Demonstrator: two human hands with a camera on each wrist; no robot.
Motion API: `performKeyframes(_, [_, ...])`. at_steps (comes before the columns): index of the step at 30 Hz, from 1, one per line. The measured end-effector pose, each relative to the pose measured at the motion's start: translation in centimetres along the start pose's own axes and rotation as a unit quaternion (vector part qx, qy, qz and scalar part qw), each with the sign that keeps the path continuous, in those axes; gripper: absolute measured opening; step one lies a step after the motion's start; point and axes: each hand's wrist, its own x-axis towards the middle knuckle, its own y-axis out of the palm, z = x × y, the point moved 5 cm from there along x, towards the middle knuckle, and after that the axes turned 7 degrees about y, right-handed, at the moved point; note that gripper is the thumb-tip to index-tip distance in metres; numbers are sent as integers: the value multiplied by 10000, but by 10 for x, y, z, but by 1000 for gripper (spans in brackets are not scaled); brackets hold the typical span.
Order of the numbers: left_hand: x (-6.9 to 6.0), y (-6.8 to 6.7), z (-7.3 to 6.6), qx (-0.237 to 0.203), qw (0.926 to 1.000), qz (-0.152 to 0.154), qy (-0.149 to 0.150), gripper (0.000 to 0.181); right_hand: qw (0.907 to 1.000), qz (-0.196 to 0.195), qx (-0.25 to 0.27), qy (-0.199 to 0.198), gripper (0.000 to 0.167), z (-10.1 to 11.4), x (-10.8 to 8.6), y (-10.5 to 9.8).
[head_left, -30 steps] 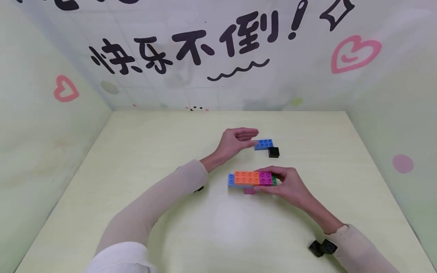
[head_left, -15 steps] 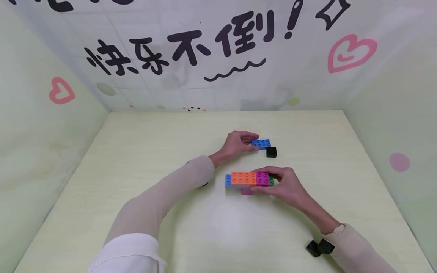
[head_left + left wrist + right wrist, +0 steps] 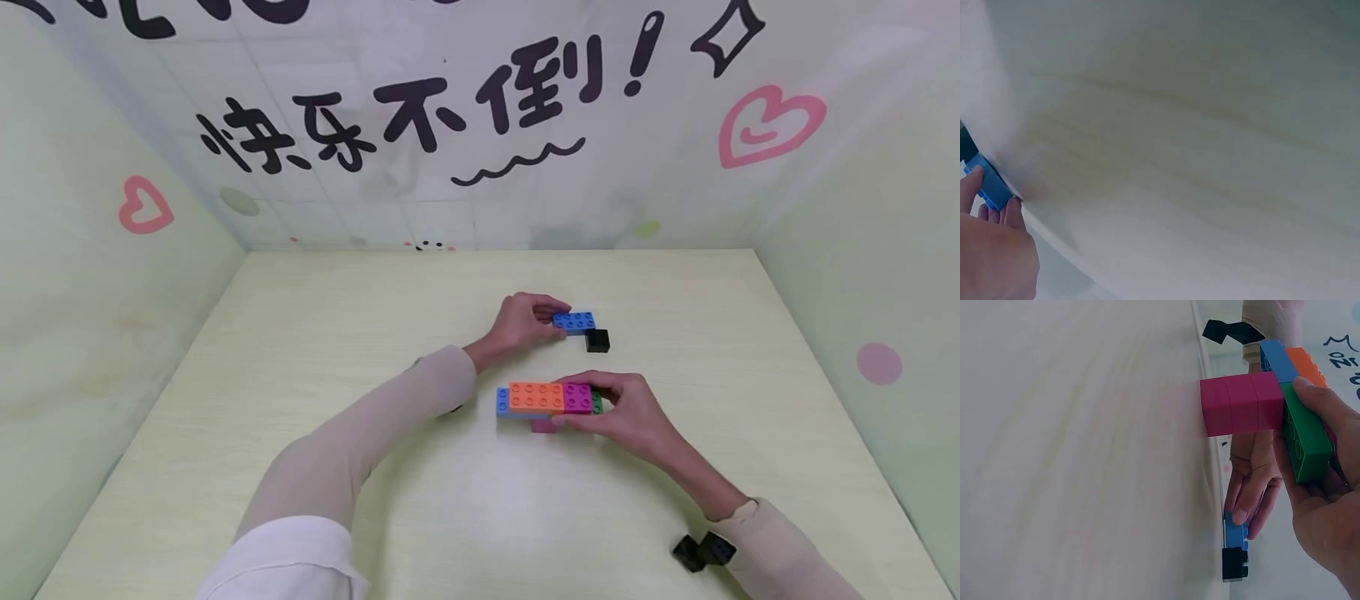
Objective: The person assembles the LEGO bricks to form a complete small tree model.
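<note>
Near the back of the table, my left hand (image 3: 521,322) pinches the left end of a loose blue toy brick (image 3: 574,322), thumb on one side and fingers on the other. A small black brick (image 3: 597,341) sits at that brick's front right corner. Closer to me, my right hand (image 3: 633,414) grips the right end of a brick structure. Its top layer has an orange brick (image 3: 536,397) and a magenta brick (image 3: 577,397). Beneath them are a blue brick (image 3: 1279,361) and a green brick (image 3: 1310,440). A column of magenta bricks (image 3: 1241,403) stands under this layer.
A pale table (image 3: 480,517) is enclosed by walls at the back and both sides. Dark lettering marks the back wall (image 3: 420,200). Two black box-shaped pieces (image 3: 716,548) are at the right sleeve.
My left hand has come slightly right and down; its spread fingers have closed around the loose blue brick. The right hand keeps its grip on the brick structure. The head view shifted slightly.
</note>
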Motion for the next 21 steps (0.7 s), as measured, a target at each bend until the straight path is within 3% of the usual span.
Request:
performKeyframes(5, [-16, -17, -11, -670, 9975, -100, -209, 40, 10000, 7, -51, 69, 48, 0, 0, 0])
performKeyframes(10, [-45, -40, -35, -1209, 9921, -47, -330, 39, 9999, 23, -123, 117, 50, -2, 1, 0])
performKeyframes(15, [-77, -54, -63, -1249, 9916, 290, -168, 38, 9998, 5, -121, 124, 50, -2, 1, 0])
performKeyframes(21, [-107, -53, -86, -1174, 9905, 715, -11, 34, 10000, 7, -35, -34, 49, 0, 3, 0])
